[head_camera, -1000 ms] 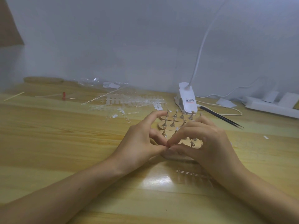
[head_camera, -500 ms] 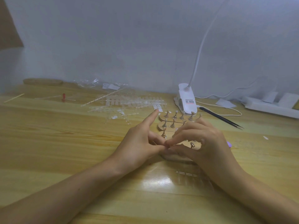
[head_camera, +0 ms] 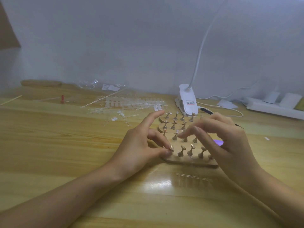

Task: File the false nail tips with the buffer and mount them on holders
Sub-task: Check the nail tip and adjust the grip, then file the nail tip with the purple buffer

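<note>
Several gold holders (head_camera: 181,151) stand in rows on pale wooden bases (head_camera: 189,160) in the middle of the desk. My left hand (head_camera: 139,147) pinches the holder (head_camera: 171,148) at the near base's left corner between thumb and a finger, with its index finger pointing away. My right hand (head_camera: 223,142) hovers over the rows, fingers loosely stretched, their tips touching a holder topped with a clear nail tip (head_camera: 177,132). A purple buffer (head_camera: 219,142) peeks out behind the right hand. Strips of clear nail tips (head_camera: 131,102) lie behind.
A white clip lamp (head_camera: 187,102) stands just behind the bases, with a black tool (head_camera: 206,111) and cable to its right. A white power strip (head_camera: 271,106) lies far right. A red-tipped pin (head_camera: 62,98) and a wooden stick (head_camera: 10,100) lie far left. Wall is close behind.
The hands were pressed together at the near-left holder. The right hand has lifted away to the row behind, uncovering the near row; the left hand stays on the corner holder.
</note>
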